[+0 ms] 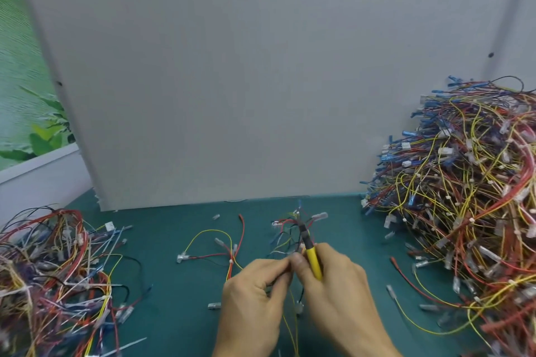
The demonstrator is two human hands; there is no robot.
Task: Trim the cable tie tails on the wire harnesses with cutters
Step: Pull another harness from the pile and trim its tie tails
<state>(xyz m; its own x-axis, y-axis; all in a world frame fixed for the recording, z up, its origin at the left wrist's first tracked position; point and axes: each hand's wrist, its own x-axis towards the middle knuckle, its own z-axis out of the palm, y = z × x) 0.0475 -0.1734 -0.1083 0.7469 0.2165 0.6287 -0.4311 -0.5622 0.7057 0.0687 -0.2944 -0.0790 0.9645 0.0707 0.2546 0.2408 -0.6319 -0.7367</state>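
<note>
Low at the desk's middle, the left hand (255, 295) has its grip pinched on a small harness (290, 229) between thumb and forefinger. The right hand (339, 290) has its grip curled round the yellow handles of the cutters (311, 258), whose dark nose points toward 12 o'clock into the wires. The blades are too blurred to tell how they stand, and the tie tail itself cannot be made out.

The cut will likely go best with the tail drawn clear of the wires and the blades laid flush against the tie's head (a nicked wire spoils the whole harness).

The desk (179, 313) is dark green. On it a loose harness (220, 243) lies at 9 o'clock from the hands. A tall heap of harnesses (464, 182) is at 3 o'clock and a lower tangle (52, 269), with long pale tails sticking out, is at 8 o'clock. A grey board (232, 81) stands at 12 o'clock, with a leafy picture (29, 124) at 10 o'clock.
</note>
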